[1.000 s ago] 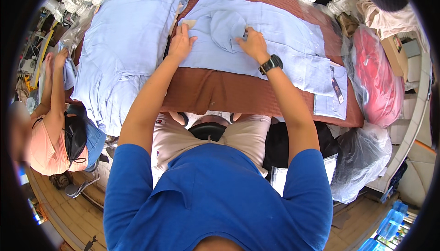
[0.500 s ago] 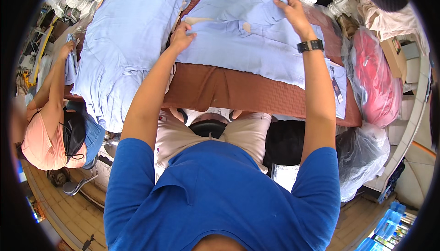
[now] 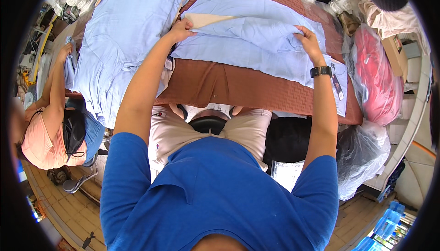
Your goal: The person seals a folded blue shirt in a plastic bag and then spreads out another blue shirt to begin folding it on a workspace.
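Hands first: your left hand [image 3: 181, 29] pinches a fold of the light blue shirt [image 3: 256, 40], beside a beige card insert [image 3: 206, 20]; your right hand [image 3: 308, 40] grips bunched cloth. Soft, light, floppy fabric, so hold folds or seams. It lies mid-table [image 3: 229, 86]; another shirt pile [image 3: 123, 35] crowds the left edge, and the far edge looks cluttered.

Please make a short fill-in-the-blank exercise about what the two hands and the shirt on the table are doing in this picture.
1. Both hands hold a light ____ shirt.
2. The shirt lies on a ____ table cover.
3. The black watch is on the ____ wrist.
4. The left hand holds the shirt beside a ____ card.

Missing words: blue; brown; right; beige
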A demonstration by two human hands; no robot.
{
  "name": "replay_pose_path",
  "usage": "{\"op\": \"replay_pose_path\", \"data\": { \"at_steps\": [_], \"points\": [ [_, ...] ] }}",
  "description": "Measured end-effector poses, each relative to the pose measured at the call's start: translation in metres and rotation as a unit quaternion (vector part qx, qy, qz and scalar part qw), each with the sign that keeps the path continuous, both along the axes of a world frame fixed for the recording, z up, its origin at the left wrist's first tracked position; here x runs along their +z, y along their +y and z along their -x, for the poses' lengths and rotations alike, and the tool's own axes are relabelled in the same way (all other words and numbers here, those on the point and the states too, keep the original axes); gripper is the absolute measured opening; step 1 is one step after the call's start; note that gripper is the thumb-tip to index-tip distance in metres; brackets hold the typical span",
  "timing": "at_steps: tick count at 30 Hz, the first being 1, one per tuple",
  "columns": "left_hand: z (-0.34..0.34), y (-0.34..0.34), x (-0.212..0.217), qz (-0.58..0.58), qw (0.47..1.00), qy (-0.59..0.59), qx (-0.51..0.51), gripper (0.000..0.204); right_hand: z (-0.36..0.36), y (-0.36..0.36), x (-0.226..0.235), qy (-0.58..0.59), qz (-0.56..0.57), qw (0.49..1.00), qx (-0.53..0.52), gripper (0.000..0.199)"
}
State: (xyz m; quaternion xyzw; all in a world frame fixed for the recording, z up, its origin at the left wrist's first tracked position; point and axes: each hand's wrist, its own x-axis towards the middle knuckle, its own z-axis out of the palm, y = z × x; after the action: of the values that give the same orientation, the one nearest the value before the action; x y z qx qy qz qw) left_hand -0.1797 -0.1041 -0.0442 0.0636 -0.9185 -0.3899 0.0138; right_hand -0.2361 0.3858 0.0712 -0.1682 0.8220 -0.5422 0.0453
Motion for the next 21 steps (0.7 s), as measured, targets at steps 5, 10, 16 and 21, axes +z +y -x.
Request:
{"op": "replay_pose_path", "data": {
  "at_steps": [5,10,16,21],
  "points": [
    [-0.008,0.009,0.022,-0.064,0.997,-0.051,-0.019,0.036,0.011,-0.011,-0.039,0.155,-0.36,0.914,-0.108,0.069],
    [-0.023,0.011,0.034,-0.092,0.995,-0.042,-0.025,0.029,-0.018,-0.071,-0.055,0.212,-0.42,0.877,-0.1,0.056],
    [-0.021,0.02,0.04,-0.096,0.994,-0.051,-0.019,0.025,-0.003,-0.068,-0.042,0.284,-0.442,0.846,-0.096,0.024],
    [-0.028,0.022,0.05,-0.107,0.991,-0.075,-0.028,0.022,-0.05,-0.069,0.046,0.424,-0.367,0.828,-0.002,0.015]
  ]
}}
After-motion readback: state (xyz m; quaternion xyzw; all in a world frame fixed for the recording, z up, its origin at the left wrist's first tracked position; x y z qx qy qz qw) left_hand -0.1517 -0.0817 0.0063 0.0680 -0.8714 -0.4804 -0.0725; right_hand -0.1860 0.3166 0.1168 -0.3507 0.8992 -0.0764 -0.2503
